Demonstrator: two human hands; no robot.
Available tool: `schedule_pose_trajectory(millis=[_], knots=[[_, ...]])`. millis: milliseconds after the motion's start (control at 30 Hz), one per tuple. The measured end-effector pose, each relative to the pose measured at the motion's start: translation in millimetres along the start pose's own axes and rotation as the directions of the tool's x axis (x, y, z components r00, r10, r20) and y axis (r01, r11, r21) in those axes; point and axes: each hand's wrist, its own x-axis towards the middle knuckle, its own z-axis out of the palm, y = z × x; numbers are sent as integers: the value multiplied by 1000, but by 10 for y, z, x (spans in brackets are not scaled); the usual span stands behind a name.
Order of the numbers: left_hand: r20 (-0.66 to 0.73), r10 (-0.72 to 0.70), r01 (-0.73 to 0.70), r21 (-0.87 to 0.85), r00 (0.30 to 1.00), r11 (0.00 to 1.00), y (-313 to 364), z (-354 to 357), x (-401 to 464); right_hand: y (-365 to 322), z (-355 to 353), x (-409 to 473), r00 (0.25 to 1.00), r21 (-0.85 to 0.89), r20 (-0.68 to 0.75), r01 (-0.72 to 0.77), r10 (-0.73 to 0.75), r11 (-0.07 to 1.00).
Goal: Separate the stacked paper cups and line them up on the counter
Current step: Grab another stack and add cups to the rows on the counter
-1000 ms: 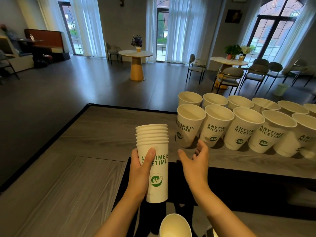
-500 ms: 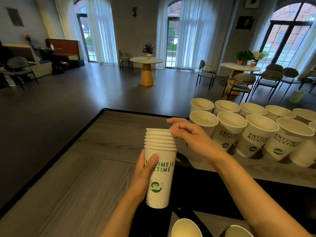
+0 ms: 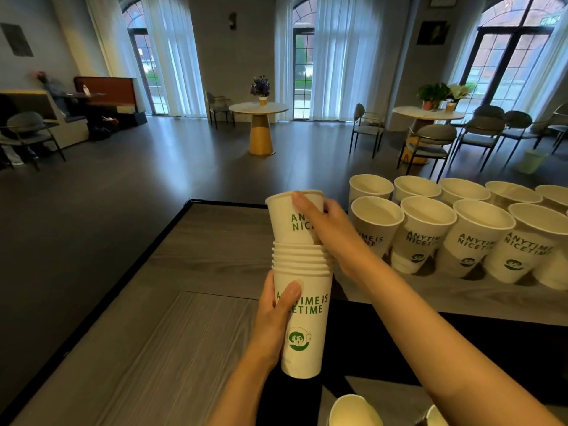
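Note:
My left hand (image 3: 275, 315) grips a stack of white paper cups (image 3: 304, 315) with green lettering, upright above the wooden counter (image 3: 190, 309). My right hand (image 3: 322, 224) grips the top cup (image 3: 287, 219) near its rim; that cup is lifted most of the way out of the stack and tilts slightly left. To the right, several separated cups (image 3: 427, 235) stand upright in two rows on the counter, the nearest one just right of my right hand.
The counter's black left edge (image 3: 147, 256) drops to the floor. A dark gap (image 3: 384, 342) runs below the cup rows. Two more cup rims (image 3: 353, 410) show at the bottom edge. Tables and chairs stand far behind.
My right hand rose from below to the stack's rim, took hold of the top cup and lifted it most of the way out. My left hand kept holding the stack.

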Motion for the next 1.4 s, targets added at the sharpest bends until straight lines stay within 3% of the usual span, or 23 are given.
schedule_pose_trajectory(millis=[133, 200, 300, 400, 567, 733, 967, 1133, 1400], knots=[[-4, 23, -23, -9, 1000, 1000, 13, -21, 28, -27, -62, -79, 961, -33, 278, 0, 9, 999], [-24, 20, -21, -35, 999, 999, 10, -32, 28, -60, -87, -77, 948, 17, 317, 36, -39, 999], [-51, 1, -5, -78, 999, 997, 6, -47, 20, -78, -48, 31, 986, 127, 109, 115, -129, 985], [-83, -64, 50, -153, 995, 987, -1, -107, 25, -46, 46, 243, 975, 252, -154, 196, -161, 948], [-157, -104, 70, -206, 982, 976, 13, -152, 44, 219, 291, 639, 888, 119, -397, 300, -232, 946], [-161, -93, 60, -202, 983, 978, 56, -202, 130, 757, 304, 902, 859, -22, -484, 181, -169, 983], [-171, -154, 105, -265, 973, 958, 58, -201, 268, 996, 181, 1049, 823, -39, -547, 155, -151, 987], [-153, -180, 127, -306, 972, 944, 29, -204, 313, 1218, 165, 1074, 789, -122, -610, 0, -75, 993], [-154, -195, 137, -324, 969, 936, 18, -201, 337, 1304, 170, 1214, 800, -118, -597, -4, -68, 993]])
